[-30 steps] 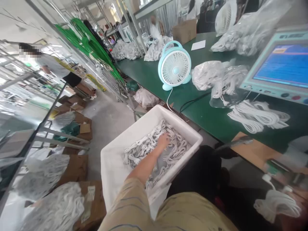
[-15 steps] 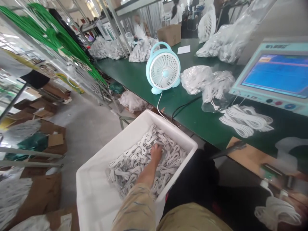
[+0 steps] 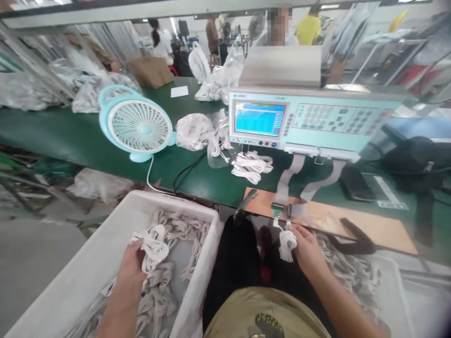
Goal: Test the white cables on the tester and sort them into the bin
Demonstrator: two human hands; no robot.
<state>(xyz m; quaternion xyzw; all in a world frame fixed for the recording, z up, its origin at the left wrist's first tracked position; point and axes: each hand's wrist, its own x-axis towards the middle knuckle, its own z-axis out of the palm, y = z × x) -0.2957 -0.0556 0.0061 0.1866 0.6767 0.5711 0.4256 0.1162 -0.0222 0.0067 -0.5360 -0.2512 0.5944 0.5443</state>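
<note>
My left hand (image 3: 136, 258) is closed around a bundle of coiled white cables (image 3: 153, 248), held above the white bin (image 3: 197, 211) at the left. Many more white cable coils (image 3: 157, 300) lie in that bin. My right hand (image 3: 302, 237) is at the board's front edge, its fingers closed on a plug of a coiled white cable (image 3: 288, 245). The cable's ends reach up to a small green connector board (image 3: 276, 211). Grey ribbon cables (image 3: 289, 176) run from there to the light-blue tester (image 3: 327, 119), whose screen is lit.
A light-blue fan (image 3: 141, 129) stands on the green table (image 3: 197, 183). Bagged cables (image 3: 195, 131) and loose white cables (image 3: 252, 165) lie beside the tester. Another white bin (image 3: 391, 277) with cables is at the right. People are in the background.
The view has turned right. My left hand has come up out of the coils in the bin with a cable bundle. My right hand, blurred at the edge before, now shows clearly at the connector.
</note>
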